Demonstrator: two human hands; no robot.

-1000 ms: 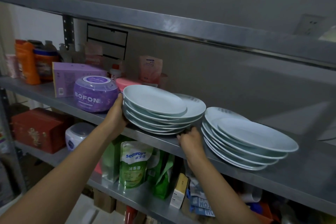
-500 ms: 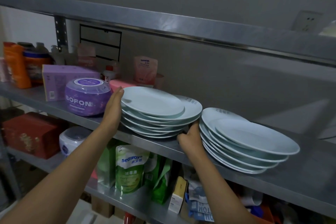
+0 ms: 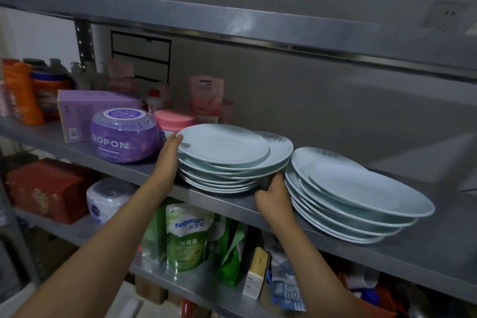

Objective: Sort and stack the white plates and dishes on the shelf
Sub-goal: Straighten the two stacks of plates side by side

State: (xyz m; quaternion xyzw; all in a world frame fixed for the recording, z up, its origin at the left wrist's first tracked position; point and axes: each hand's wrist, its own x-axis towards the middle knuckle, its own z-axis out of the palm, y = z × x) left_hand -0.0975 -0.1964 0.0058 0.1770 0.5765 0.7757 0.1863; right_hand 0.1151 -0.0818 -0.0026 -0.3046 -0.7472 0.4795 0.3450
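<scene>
Both hands bracket the left plate stack (image 3: 227, 160) on the middle shelf (image 3: 426, 253): left hand (image 3: 169, 160) flat against its left rim with fingers straight, right hand (image 3: 271, 195) curled under the near-right edge, gripping the lowest plates. Right plate stack (image 3: 353, 199) sits just beside, untouched. Likely glazed ceramic: heavy as a stack, rigid, slick, chippable. Plates are offset, so lift from beneath the bottom plate with both palms, not by the rims.

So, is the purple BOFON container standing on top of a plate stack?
No, the purple BOFON container stands on the shelf, left of the left plate stack.
</scene>
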